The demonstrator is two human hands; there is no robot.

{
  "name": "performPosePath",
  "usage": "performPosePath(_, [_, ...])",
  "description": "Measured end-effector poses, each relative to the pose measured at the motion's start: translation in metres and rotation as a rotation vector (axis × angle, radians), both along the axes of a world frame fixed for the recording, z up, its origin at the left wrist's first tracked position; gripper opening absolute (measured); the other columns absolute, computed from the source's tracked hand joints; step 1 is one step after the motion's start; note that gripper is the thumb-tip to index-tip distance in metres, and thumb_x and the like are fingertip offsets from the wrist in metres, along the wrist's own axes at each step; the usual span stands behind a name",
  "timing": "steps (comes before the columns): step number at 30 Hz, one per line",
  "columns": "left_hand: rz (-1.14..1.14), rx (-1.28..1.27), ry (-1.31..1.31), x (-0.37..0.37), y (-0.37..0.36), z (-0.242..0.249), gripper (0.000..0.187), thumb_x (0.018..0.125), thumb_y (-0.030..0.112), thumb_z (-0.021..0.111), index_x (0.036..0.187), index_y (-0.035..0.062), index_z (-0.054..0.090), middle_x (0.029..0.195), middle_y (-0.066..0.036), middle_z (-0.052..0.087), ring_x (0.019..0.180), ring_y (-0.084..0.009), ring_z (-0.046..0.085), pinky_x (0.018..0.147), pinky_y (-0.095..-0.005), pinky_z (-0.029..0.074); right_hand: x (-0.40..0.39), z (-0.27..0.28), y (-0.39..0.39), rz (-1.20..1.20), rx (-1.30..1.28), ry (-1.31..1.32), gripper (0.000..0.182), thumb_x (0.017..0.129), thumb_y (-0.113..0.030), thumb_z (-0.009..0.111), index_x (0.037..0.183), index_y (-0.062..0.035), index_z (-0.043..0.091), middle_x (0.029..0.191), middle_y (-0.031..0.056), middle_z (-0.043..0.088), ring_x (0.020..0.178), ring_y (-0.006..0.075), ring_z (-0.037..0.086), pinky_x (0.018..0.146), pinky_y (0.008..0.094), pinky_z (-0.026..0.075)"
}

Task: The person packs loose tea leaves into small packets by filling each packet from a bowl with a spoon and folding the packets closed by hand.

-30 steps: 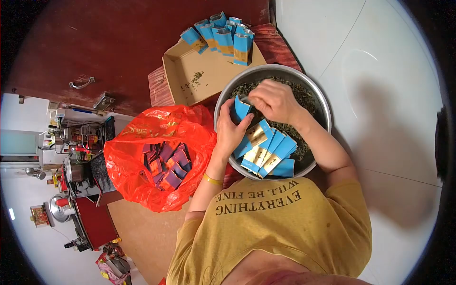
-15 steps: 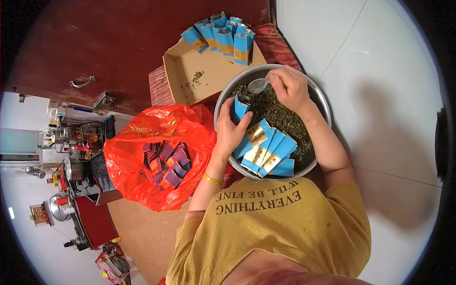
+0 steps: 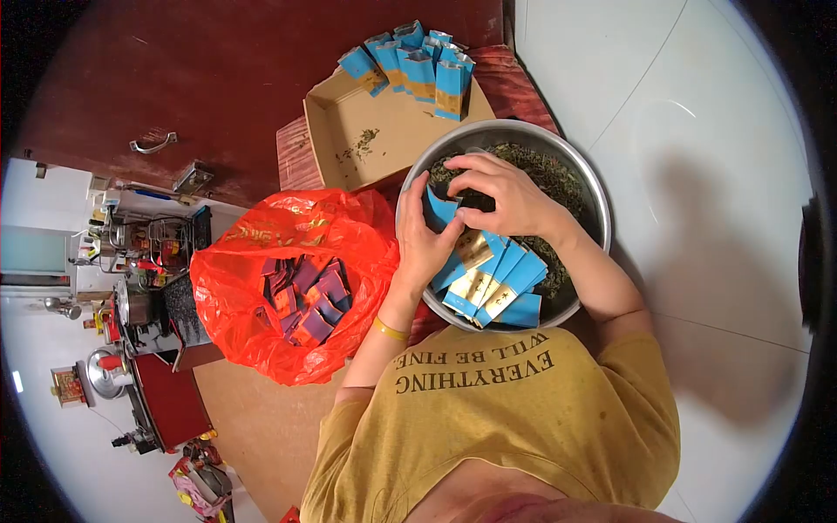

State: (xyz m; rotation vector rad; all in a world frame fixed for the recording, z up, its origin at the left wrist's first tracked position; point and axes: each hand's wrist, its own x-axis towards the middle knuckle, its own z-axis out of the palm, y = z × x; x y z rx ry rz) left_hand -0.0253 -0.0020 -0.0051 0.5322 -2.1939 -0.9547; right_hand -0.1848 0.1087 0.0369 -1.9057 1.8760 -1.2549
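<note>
My left hand (image 3: 425, 244) is closed round an upright blue packet (image 3: 440, 209) over the left side of a metal bowl (image 3: 602, 205). Bent over the packet's top, my right hand (image 3: 501, 196) has its fingers and thumb apart, with nothing plainly held between them. Dark dried leaves (image 3: 562, 179) fill much of the bowl. Several flat blue and gold packets (image 3: 497, 279) lie fanned out on the leaves, nearest my body. The clear scoop cannot be made out for certain.
Beyond the bowl, a cardboard box (image 3: 336, 152) has leaf bits in it and several blue packets (image 3: 418, 65) standing at its far end. At the left, a red plastic bag (image 3: 231, 288) holds purple and orange packets (image 3: 309, 296). A red cabinet (image 3: 174, 87) stands behind.
My right hand has moved left and down from above the leaves to the top of the blue packet. The clear scoop it held no longer shows clearly. My left hand still holds the packet.
</note>
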Motion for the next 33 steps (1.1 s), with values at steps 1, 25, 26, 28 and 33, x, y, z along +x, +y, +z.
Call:
performPosePath(1, [-0.004,0.001,-0.003,0.000,0.000,0.001,0.073,0.073,0.013,0.080,0.135,-0.0012,0.044,0.121,-0.020,0.056,0.114,-0.0382,0.054,0.097,-0.0436,0.044,0.000,-0.003,0.000,0.003,0.015,0.022,0.026,0.075,-0.016,0.070,0.099,-0.0056,0.066,0.130,0.0104,0.057,0.120,0.0310,0.053,0.104,0.0415,0.041])
performPosePath(25, [-0.178,0.806,0.183,0.008,-0.017,-0.013,0.010,0.095,0.009,0.063,0.100,0.0009,0.064,0.096,-0.001,0.066,0.086,-0.0081,0.058,0.078,-0.0235,0.048,-0.005,-0.006,-0.001,0.112,0.228,-0.072,0.024,0.079,-0.019,0.069,0.095,-0.0010,0.068,0.113,0.0128,0.064,0.104,0.0307,0.061,0.088,0.0399,0.049])
performPosePath(26, [-0.179,0.807,0.191,0.008,-0.017,-0.014,0.010,0.095,0.009,0.063,0.100,0.0009,0.064,0.096,-0.001,0.066,0.086,-0.0081,0.058,0.078,-0.0235,0.048,-0.006,-0.003,-0.002,0.083,0.205,-0.098,0.022,0.081,-0.017,0.069,0.095,-0.0008,0.067,0.104,0.0127,0.065,0.097,0.0309,0.063,0.083,0.0401,0.050])
performPosePath(28, [-0.200,0.744,0.231,0.008,-0.016,-0.015,0.016,0.096,0.012,0.063,0.107,-0.0004,0.063,0.097,-0.001,0.066,0.088,-0.0082,0.059,0.079,-0.0235,0.048,-0.006,-0.003,-0.003,0.059,0.086,-0.105,0.018,0.083,-0.013,0.069,0.095,-0.0003,0.064,0.087,0.0130,0.065,0.084,0.0313,0.064,0.074,0.0403,0.050])
performPosePath(33, [-0.151,0.600,0.201,0.002,-0.008,-0.015,0.026,0.096,0.016,0.063,0.114,-0.0026,0.062,0.095,-0.001,0.067,0.085,-0.0077,0.060,0.076,-0.0227,0.049,-0.002,-0.005,-0.008,-0.013,-0.009,-0.118,0.019,0.082,-0.008,0.071,0.097,0.0005,0.064,0.086,0.0136,0.065,0.082,0.0262,0.065,0.073,0.0350,0.051])
